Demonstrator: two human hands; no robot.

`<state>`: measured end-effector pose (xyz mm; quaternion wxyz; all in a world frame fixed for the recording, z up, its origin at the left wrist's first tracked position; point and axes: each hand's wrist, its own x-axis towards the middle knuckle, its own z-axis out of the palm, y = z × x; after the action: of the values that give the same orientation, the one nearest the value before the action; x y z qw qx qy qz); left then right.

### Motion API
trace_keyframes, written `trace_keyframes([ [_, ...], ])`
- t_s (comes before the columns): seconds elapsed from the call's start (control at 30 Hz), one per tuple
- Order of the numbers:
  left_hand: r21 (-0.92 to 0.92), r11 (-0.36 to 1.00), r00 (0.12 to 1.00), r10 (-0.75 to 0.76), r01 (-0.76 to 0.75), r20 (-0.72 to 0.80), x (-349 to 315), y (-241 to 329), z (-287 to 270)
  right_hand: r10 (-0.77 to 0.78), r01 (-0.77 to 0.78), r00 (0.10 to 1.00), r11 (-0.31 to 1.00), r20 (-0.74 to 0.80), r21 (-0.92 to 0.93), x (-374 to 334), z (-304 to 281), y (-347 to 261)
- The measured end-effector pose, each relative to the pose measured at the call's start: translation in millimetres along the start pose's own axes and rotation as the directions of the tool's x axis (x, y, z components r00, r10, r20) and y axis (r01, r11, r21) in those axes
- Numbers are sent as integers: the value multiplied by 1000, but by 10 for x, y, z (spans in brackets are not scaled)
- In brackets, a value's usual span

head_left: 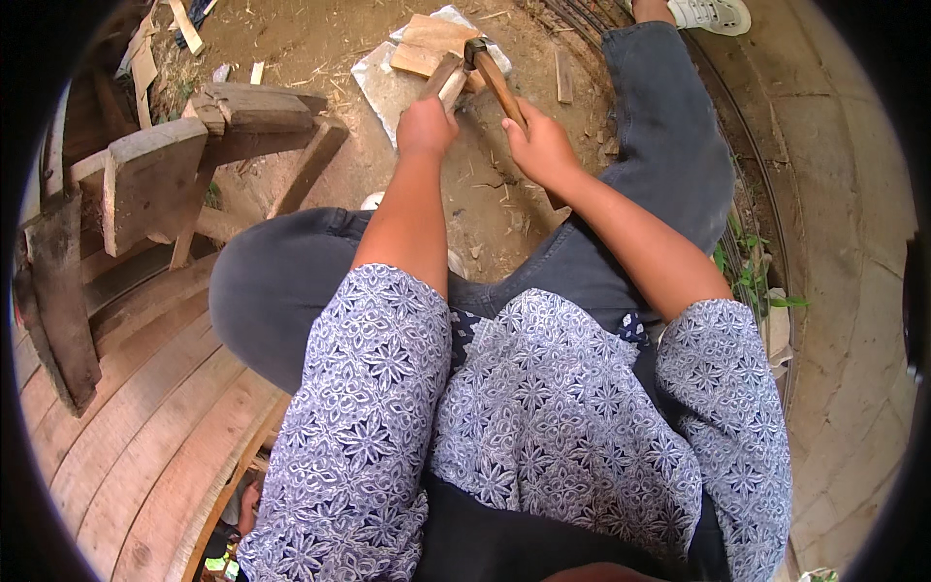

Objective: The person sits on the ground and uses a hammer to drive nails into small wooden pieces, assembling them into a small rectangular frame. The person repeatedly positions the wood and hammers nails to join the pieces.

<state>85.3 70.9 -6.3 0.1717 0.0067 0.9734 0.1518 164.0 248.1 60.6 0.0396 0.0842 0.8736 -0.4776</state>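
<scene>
My left hand (427, 127) is closed round a narrow piece of wood (442, 78), whose far end sticks out beyond my fingers. In my right hand (546, 147), fingers wrapped, is a hammer (500, 89) with a wooden handle and a dark metal head. The hammer's head is beside the far end of the held wood; whether they touch I cannot tell. Just beyond lies a pale stone slab (376, 85) on the ground, with a flat light-coloured board (436, 39) resting on it. My grip hides the near end of the held wood.
Wooden frame parts (155, 175) stand at the left, above a plank surface (155, 456). A loose wood strip (563, 77) and shavings lie on the dirt ground. Along the right runs a concrete path (834, 242) with dark cables beside it. Another person's hand appears low at the left.
</scene>
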Motion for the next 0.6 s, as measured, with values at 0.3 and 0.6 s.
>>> trace_keyframes([
  [0.3,-2,1000,1000,-12,12,5,13,1,-47,-18,19,1000,998,-25,57,-11,90,-27],
  [0.6,2,1000,999,-20,20,-33,-51,36,-86,11,-11,1000,999,17,53,-85,92,-183],
])
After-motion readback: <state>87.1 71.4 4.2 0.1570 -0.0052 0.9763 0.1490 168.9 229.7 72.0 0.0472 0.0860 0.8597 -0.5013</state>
